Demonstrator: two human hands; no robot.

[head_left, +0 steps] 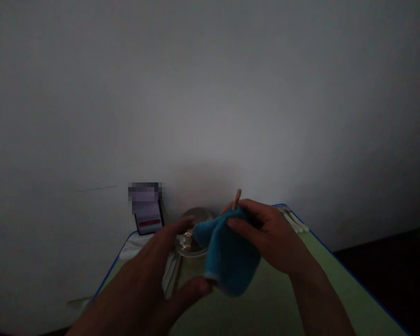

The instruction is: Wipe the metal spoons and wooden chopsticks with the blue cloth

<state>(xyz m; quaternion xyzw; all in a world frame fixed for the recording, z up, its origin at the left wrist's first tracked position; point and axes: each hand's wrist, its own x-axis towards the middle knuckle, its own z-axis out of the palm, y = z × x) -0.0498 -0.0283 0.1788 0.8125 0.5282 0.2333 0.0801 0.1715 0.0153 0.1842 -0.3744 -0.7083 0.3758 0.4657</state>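
My right hand [266,233] is closed around a blue cloth [227,254] and a thin wooden stick [237,199] whose tip pokes up above the fingers. The cloth hangs down from that grip over the table. My left hand [157,275] is spread open just left of the cloth, thumb below its lower edge and fingers stretched toward a clear glass bowl [192,233]. The bowl stands behind the cloth and is partly hidden by it. The scene is dim.
A small table with a green top and blue edging [336,280] stands against a plain wall. A phone [149,219] leans upright at the back left. White items [296,221] lie at the back right corner. Metal utensils [171,275] lie under my left hand.
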